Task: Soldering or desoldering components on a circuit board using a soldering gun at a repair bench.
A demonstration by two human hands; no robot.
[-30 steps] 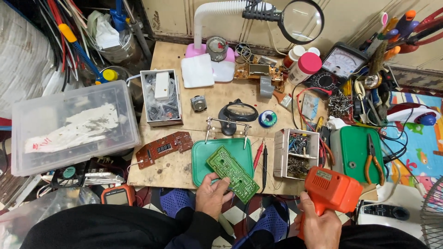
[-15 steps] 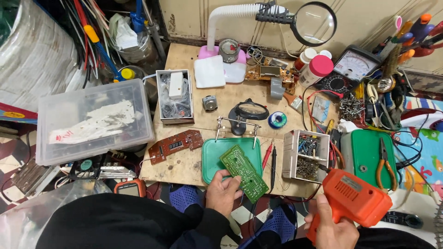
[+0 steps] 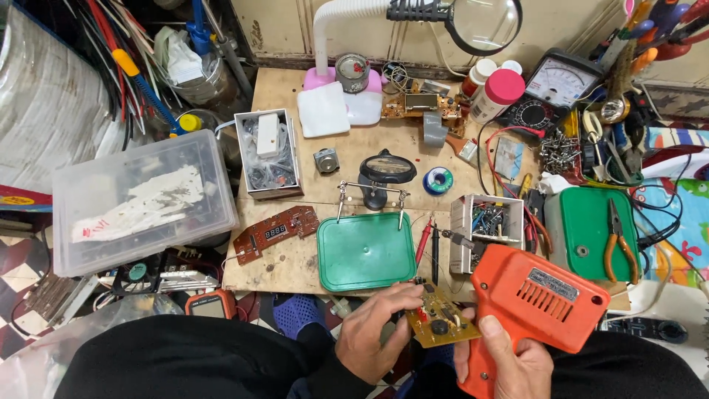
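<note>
Down at 6 o'clock, over the lap: both hands meet off the workbench (image 3: 310, 185) edge.
Left hand (image 3: 373, 336): pinching a small yellow circuit board (image 3: 441, 323), tilted up, probably so the parts face the eyes.
Right hand (image 3: 509, 362): wrapped round an orange soldering gun (image 3: 535, 307), nose touching the board's 2 o'clock edge.
Green tray (image 3: 365, 251): 12 o'clock from the board, nothing in it.

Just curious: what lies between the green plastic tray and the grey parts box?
Head view: two slim probes, one red, one black, lie between green plastic tray and grey parts box.
</note>
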